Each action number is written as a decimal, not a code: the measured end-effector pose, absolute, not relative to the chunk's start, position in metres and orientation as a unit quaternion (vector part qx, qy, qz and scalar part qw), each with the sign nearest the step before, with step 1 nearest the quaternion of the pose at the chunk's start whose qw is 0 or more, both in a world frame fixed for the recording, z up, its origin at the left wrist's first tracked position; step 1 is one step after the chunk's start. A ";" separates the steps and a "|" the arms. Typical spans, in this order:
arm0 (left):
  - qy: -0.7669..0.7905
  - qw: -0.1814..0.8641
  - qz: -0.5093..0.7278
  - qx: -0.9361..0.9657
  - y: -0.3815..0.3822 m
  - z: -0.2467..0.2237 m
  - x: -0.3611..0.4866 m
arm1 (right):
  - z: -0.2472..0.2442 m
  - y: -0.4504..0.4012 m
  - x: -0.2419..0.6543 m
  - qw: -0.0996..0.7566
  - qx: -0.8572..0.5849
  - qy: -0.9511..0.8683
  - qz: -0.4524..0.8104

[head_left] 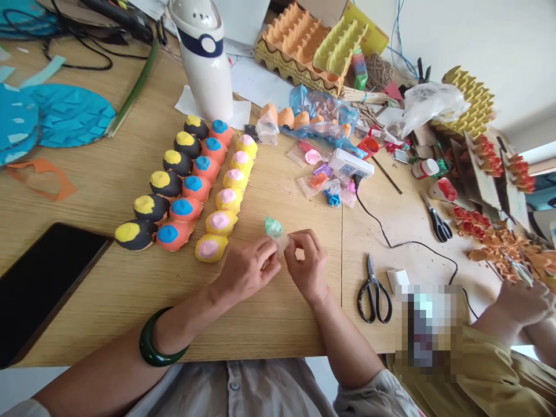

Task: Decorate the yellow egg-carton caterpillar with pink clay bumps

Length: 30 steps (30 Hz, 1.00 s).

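Between my two hands is a small clear plastic bag with a green lump of modelling clay [273, 226] in it. My left hand [252, 265], below a dark green bangle [161, 337], pinches one side of the bag's edge. On the other side my right hand [307, 262] pinches the bag between thumb and fingertips. To the left stand three rows of clay-covered egg-carton cups: black with yellow tops [165, 183], orange with blue tops [193, 186], and yellow with pink tops [228, 198].
Small bags of coloured clay [319, 180] lie beyond my hands near a white power strip [354, 164]. Scissors [374, 289] rest at right, beside a co-worker's hands [525, 304]. A white bottle [204, 63], egg trays [299, 43] and a black tablet [47, 284] stand or lie around.
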<state>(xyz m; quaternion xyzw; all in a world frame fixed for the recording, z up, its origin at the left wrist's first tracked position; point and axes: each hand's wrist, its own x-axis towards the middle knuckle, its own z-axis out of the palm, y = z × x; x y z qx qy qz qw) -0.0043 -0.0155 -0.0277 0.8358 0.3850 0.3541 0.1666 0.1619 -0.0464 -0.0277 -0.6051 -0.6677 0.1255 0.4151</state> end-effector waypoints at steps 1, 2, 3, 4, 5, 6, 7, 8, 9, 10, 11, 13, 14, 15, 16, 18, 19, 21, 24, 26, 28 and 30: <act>0.383 0.165 0.354 0.837 -0.017 -0.027 -0.004 | -0.028 -0.046 0.163 0.419 -0.611 -0.660 0.124; 0.382 0.160 0.355 0.838 -0.018 -0.028 -0.003 | -0.029 -0.046 0.164 0.418 -0.612 -0.659 0.132; 0.382 0.153 0.360 0.837 -0.019 -0.028 -0.003 | -0.029 -0.046 0.165 0.415 -0.609 -0.660 0.146; 0.384 0.146 0.365 0.835 -0.019 -0.029 -0.002 | -0.029 -0.046 0.165 0.411 -0.605 -0.663 0.161; 0.385 0.141 0.369 0.834 -0.019 -0.029 -0.002 | -0.030 -0.046 0.165 0.409 -0.600 -0.664 0.176; 0.384 0.141 0.373 0.833 -0.019 -0.029 -0.002 | -0.030 -0.047 0.165 0.412 -0.596 -0.662 0.189; 0.381 0.148 0.377 0.831 -0.018 -0.028 -0.002 | -0.030 -0.047 0.165 0.420 -0.594 -0.656 0.200; 0.376 0.161 0.383 0.828 -0.018 -0.028 -0.001 | -0.029 -0.047 0.165 0.433 -0.595 -0.644 0.209; 0.371 0.181 0.390 0.823 -0.018 -0.026 -0.001 | -0.028 -0.047 0.165 0.449 -0.599 -0.624 0.221; 0.364 0.209 0.400 0.815 -0.017 -0.024 -0.001 | -0.027 -0.047 0.165 0.468 -0.604 -0.600 0.238; 0.360 0.239 0.414 0.801 -0.017 -0.023 -0.002 | -0.025 -0.047 0.166 0.486 -0.609 -0.570 0.262; 0.377 0.284 0.449 0.759 -0.015 -0.020 -0.002 | -0.021 -0.046 0.166 0.516 -0.610 -0.500 0.335; 0.395 0.293 0.467 0.735 -0.014 -0.020 -0.002 | -0.019 -0.045 0.167 0.527 -0.604 -0.463 0.379; 0.414 0.299 0.485 0.710 -0.013 -0.020 -0.002 | -0.018 -0.043 0.167 0.536 -0.592 -0.426 0.425; 0.431 0.305 0.498 0.688 -0.012 -0.021 -0.003 | -0.016 -0.042 0.168 0.544 -0.575 -0.391 0.469; 0.445 0.349 0.512 0.647 -0.011 -0.025 -0.002 | -0.014 -0.038 0.169 0.551 -0.537 -0.332 0.546; 0.444 0.391 0.508 0.626 -0.010 -0.026 -0.002 | -0.014 -0.037 0.169 0.548 -0.519 -0.311 0.577; 0.439 0.491 0.488 0.572 -0.010 -0.028 -0.001 | -0.015 -0.035 0.170 0.532 -0.498 -0.285 0.623; 0.440 0.602 0.462 0.480 -0.009 -0.025 0.001 | -0.016 -0.034 0.172 0.513 -0.502 -0.287 0.634; 0.444 0.628 0.465 0.438 -0.009 -0.021 0.002 | -0.015 -0.034 0.173 0.517 -0.521 -0.306 0.606; 0.444 0.632 0.471 0.425 -0.009 -0.017 0.003 | -0.014 -0.035 0.175 0.531 -0.538 -0.332 0.564; 0.445 0.624 0.476 0.430 -0.009 -0.014 0.003 | -0.013 -0.037 0.175 0.549 -0.539 -0.365 0.524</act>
